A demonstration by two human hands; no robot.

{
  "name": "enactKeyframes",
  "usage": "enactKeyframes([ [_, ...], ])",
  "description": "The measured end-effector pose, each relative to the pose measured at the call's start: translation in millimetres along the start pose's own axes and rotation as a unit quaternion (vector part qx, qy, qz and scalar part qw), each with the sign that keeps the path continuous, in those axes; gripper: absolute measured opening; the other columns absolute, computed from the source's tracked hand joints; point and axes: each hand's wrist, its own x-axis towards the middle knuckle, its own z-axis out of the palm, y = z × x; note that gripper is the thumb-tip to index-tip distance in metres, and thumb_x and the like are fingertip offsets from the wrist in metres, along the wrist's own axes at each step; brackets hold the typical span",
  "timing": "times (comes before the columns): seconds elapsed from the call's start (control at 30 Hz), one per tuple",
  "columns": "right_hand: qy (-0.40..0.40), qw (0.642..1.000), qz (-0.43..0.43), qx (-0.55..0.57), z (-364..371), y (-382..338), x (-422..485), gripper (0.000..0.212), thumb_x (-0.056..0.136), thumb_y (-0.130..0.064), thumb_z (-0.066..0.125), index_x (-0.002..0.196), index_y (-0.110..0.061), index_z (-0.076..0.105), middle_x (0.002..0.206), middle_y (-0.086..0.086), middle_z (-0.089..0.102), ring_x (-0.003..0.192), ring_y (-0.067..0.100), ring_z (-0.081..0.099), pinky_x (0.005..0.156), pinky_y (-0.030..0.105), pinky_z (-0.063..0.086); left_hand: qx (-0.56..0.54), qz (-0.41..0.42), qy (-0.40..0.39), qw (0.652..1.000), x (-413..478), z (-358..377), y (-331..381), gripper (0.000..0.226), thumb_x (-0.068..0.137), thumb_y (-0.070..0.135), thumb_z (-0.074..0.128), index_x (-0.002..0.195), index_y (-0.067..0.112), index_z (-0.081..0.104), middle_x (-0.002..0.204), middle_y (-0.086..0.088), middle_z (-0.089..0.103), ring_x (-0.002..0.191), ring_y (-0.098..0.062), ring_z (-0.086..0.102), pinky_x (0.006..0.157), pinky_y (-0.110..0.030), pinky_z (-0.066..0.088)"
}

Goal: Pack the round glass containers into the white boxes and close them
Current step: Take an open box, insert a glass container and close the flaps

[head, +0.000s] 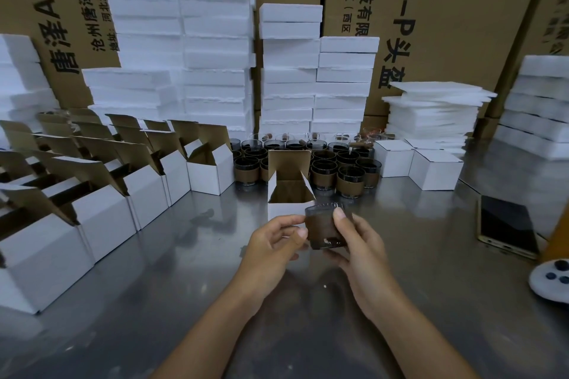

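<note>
My right hand [358,248] holds a round glass container [324,226] wrapped in a brown band, just in front of an open white box [284,209] whose brown-lined lid stands up. My left hand [275,243] grips the lower front of that box, thumb touching the container's left side. Behind the box stand several more banded glass containers [349,183] in rows. Two closed white boxes [435,174] sit to the right of them.
Rows of open white boxes [101,212] fill the left of the metal table [184,271]. White foam stacks [215,40] and brown cartons line the back. A phone [506,226] and a white controller [551,280] lie at the right.
</note>
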Motion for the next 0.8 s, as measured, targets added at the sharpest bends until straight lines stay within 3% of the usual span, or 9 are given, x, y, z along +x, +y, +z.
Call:
enactKeyframes([
  [0.07,0.033,0.998,-0.048,-0.033,0,1,-2,0.053,0.059,-0.045,0.071,0.103,-0.017,0.062,0.096,0.004,0.07,0.084,0.009,0.067,0.077,0.028,0.055,0.004,-0.009,-0.004,1.0,1,0,-1,0.02,0.093,0.013,0.054,0.101,0.028,0.065,0.091,0.004,0.073,0.083,-0.01,0.068,0.07,-0.019,0.051],
  [0.13,0.048,0.991,-0.104,-0.075,0,1,-2,0.039,0.067,-0.031,0.077,0.1,-0.023,0.058,0.093,-0.003,0.066,0.077,-0.004,0.063,0.069,0.014,0.051,0.006,-0.022,-0.017,1.0,1,0,-1,0.026,0.097,0.01,0.047,0.104,0.027,0.066,0.093,0.006,0.074,0.086,-0.012,0.068,0.075,-0.021,0.052],
  [0.2,0.051,0.981,-0.147,-0.112,1,3,-2,0.04,0.069,-0.018,0.08,0.099,-0.025,0.055,0.093,-0.007,0.063,0.074,-0.009,0.061,0.06,0.006,0.045,0.014,-0.032,-0.03,0.999,1,0,0,0.03,0.098,0.011,0.043,0.109,0.026,0.066,0.096,0.005,0.073,0.09,-0.013,0.068,0.081,-0.024,0.053],
  [0.47,0.028,0.965,-0.205,-0.16,-2,12,0,0.055,0.058,-0.024,0.086,0.097,-0.034,0.05,0.096,-0.01,0.06,0.084,-0.002,0.062,0.062,0.012,0.049,0.019,-0.035,-0.057,0.998,-1,0,1,0.029,0.099,0.013,0.041,0.115,0.021,0.064,0.106,0.001,0.07,0.096,-0.012,0.067,0.083,-0.026,0.053],
  [0.63,0.01,0.965,-0.201,-0.169,-5,15,2,0.056,0.059,-0.022,0.087,0.1,-0.035,0.051,0.102,-0.012,0.063,0.096,-0.001,0.06,0.075,0.011,0.048,-0.019,-0.014,-0.035,0.999,-1,0,2,0.03,0.095,0.04,0.041,0.115,0.035,0.063,0.107,0.008,0.07,0.097,-0.011,0.066,0.08,-0.024,0.051],
  [0.8,-0.014,0.951,-0.229,-0.21,-6,15,3,0.058,0.064,-0.018,0.085,0.106,-0.039,0.052,0.11,-0.026,0.06,0.109,-0.005,0.054,0.088,0.004,0.037,-0.031,0.028,-0.019,0.999,-3,-2,4,0.048,0.077,0.055,0.052,0.117,0.03,0.061,0.111,0.007,0.069,0.104,-0.013,0.064,0.089,-0.03,0.052],
])
